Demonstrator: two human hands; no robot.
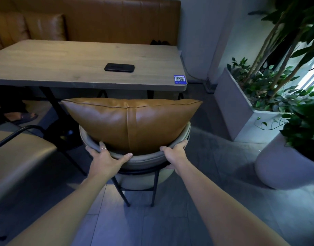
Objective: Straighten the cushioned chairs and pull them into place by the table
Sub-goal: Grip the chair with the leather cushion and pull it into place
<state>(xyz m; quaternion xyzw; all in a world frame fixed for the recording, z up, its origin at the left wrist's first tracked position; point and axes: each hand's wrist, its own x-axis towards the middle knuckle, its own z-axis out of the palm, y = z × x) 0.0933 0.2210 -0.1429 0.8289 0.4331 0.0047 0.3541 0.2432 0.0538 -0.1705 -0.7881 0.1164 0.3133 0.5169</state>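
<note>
Chair: the grey cushioned chair stands in the middle of the view, its curved backrest facing the camera and its front toward the table; its thin black legs rest on the tiled floor
Cushion: a tan leather cushion stands upright inside the backrest, its top edge just below the table's near edge
Left hand: the left hand lies over the left part of the backrest rim, fingers curled on the top edge, thumb spread toward the centre; a ring shows on one finger
Right hand: the right hand clasps the right part of the rim, fingers wrapped over the top, thumb on the rim's inner side
Table: light wood top on dark legs; a dark phone lies flat near the middle; a blue QR sticker sits at the near right corner
Second chair: another grey chair with a black frame shows at the left edge, partly cut off
Bench: a brown leather bench runs behind the table
Plants: a grey rectangular planter and a round grey pot with leafy plants stand to the right
</note>
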